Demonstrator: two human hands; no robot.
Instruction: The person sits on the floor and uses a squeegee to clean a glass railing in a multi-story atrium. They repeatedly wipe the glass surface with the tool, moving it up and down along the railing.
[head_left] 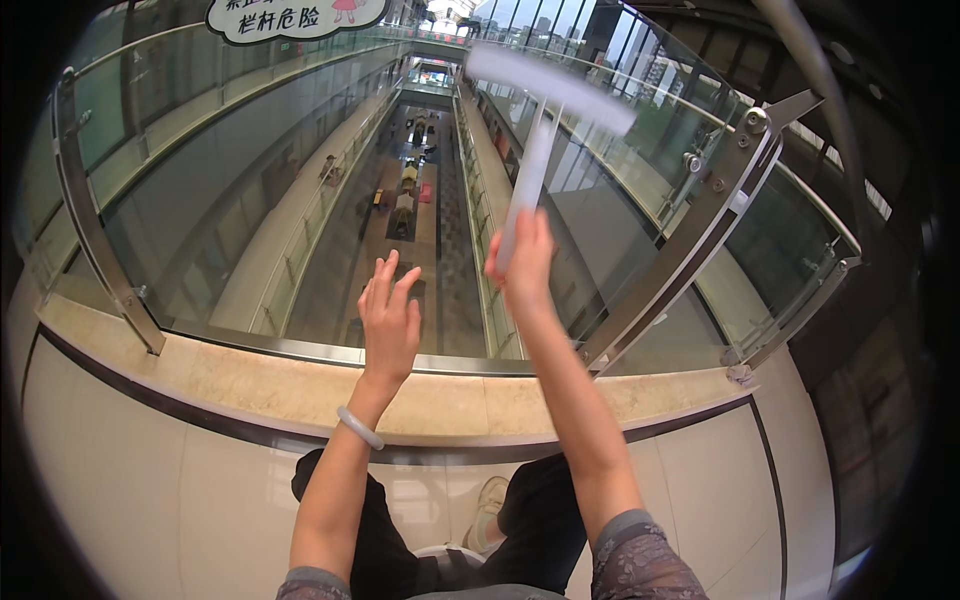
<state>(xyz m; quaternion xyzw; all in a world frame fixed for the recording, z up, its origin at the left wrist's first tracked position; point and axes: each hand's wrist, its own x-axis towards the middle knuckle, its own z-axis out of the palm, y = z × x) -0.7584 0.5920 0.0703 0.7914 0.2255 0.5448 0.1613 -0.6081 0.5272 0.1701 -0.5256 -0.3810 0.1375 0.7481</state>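
Note:
My right hand (525, 265) is wrapped round the handle of a white window squeegee (535, 150), raised in front of me. Its wide head is at the top, slightly tilted and blurred by motion. Behind it stands a clear glass railing panel (240, 270); I cannot tell whether the squeegee's head touches the glass. To the left and lower, my left hand (388, 325) is held up with its fingers apart and nothing in it, close to the same panel. A pale bangle (360, 428) circles my left wrist.
Metal posts (690, 240) bear the glass at right and left, above a beige stone ledge (480, 405). A cloud-shaped sign (295, 18) hangs at the upper left. Beyond the glass, a deep atrium drops to a lower floor (440, 215). My shoe (488, 510) rests on pale tiles.

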